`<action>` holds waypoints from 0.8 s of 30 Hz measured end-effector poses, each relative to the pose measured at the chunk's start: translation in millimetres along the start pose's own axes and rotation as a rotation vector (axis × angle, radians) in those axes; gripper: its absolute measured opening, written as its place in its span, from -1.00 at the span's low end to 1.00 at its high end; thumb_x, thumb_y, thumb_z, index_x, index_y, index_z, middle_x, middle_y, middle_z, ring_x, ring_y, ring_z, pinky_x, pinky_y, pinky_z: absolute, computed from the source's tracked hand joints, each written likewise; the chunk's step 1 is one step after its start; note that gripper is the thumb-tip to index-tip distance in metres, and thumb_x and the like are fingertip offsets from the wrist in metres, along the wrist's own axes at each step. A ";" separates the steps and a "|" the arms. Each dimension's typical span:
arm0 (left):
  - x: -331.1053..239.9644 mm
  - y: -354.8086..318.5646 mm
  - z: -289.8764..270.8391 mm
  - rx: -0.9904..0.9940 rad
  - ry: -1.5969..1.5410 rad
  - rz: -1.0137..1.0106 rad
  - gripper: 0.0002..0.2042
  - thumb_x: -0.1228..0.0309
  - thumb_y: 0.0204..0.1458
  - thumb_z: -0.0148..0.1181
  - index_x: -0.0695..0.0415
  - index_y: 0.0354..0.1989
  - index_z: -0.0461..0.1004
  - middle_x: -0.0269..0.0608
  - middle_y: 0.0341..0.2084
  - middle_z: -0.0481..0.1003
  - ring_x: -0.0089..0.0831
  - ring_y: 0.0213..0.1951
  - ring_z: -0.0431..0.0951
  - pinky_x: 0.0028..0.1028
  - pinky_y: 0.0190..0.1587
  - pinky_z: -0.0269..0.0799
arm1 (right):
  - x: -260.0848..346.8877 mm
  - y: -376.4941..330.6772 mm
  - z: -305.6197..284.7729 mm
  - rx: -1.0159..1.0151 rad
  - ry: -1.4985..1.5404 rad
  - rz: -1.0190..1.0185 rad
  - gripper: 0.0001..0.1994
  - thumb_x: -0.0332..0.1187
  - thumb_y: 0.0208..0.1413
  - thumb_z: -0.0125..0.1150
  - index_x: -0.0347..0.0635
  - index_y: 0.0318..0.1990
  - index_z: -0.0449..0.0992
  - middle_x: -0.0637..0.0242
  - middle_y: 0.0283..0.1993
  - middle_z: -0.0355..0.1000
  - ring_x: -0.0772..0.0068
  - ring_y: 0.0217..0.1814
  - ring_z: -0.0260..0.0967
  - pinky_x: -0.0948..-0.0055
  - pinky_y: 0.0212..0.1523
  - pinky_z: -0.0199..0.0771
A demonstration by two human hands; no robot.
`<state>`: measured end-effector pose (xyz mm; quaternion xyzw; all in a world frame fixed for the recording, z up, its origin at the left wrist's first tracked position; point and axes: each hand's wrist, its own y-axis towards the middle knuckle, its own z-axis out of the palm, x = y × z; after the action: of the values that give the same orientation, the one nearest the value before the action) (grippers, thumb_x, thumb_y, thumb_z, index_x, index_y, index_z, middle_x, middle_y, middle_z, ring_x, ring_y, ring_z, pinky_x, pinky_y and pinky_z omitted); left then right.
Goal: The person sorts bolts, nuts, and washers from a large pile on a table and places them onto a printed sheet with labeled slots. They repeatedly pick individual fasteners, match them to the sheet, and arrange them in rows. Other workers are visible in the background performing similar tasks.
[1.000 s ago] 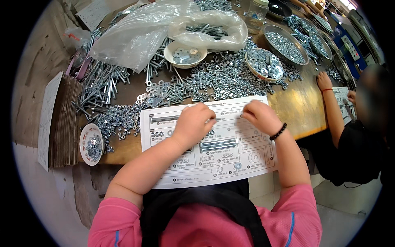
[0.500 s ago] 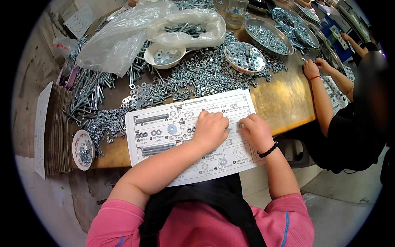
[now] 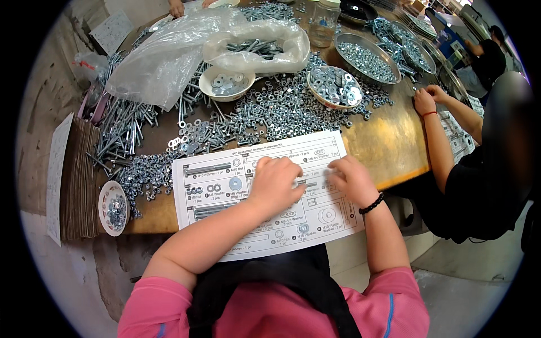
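Left hand: my left hand lies palm down on the white printed parts sheet, fingers loosely curled, gripping nothing that I can see.
Right hand: my right hand rests on the same sheet just beside the left one, fingers bent onto the paper; I cannot tell whether a small part sits under them. A black bead bracelet circles that wrist.
Sheet: it lies flat at the near edge of the brown wooden worktop, its lower part hanging over the edge toward me, with pictured bolts, nuts and washers in boxed rows.
Loose hardware: a broad heap of silvery nuts and washers spreads just beyond the sheet; long steel bolts lie in a pile to my left.
Bowls: a white bowl of washers and a patterned bowl of nuts stand beyond the heap; a small patterned dish sits at the near left corner.
Bags: clear plastic bags lie over more bolts at the far side.
Cardboard: a stack of brown cardboard pieces stands left of the worktop.
Neighbour: another person's hand rests on the worktop to my right, well apart from mine.
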<state>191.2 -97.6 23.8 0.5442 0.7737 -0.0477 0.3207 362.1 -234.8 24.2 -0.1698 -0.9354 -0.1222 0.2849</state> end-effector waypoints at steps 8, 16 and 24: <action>59.2 -56.0 -77.9 -0.290 0.083 -0.071 -0.86 0.51 -0.23 0.20 0.13 -0.43 0.46 -0.27 -0.46 0.43 -0.34 -0.34 0.39 -0.37 -0.15 0.20 | -22.3 97.7 -20.5 -0.331 -0.168 -0.076 -0.83 -0.33 -0.04 0.20 -0.14 -0.28 0.50 0.20 -0.27 0.41 0.13 -0.24 0.37 0.27 -0.24 0.39; 117.9 -139.5 -111.6 -0.448 0.259 -0.345 -0.91 0.52 -0.18 0.16 0.14 -0.44 0.46 -0.27 -0.49 0.43 -0.33 -0.41 0.40 -0.35 -0.20 0.20 | -27.6 163.8 -24.3 -0.305 -0.479 0.124 -0.76 -0.25 -0.08 0.20 -0.15 -0.27 0.50 0.16 -0.21 0.39 0.11 -0.17 0.36 0.24 -0.18 0.39; 131.4 -171.8 -94.7 -0.460 0.301 -0.324 -0.92 0.51 -0.19 0.17 0.12 -0.45 0.46 -0.27 -0.50 0.42 -0.28 -0.37 0.41 -0.33 -0.20 0.18 | -33.8 176.1 -21.6 -0.246 -0.419 0.243 -0.75 -0.27 -0.11 0.26 -0.15 -0.27 0.47 0.15 -0.20 0.38 0.11 -0.15 0.36 0.25 -0.14 0.37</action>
<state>-27.4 -20.1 -20.8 0.3283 0.8795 0.1589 0.3056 467.3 -89.6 45.4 -0.3357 -0.9249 -0.1618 0.0748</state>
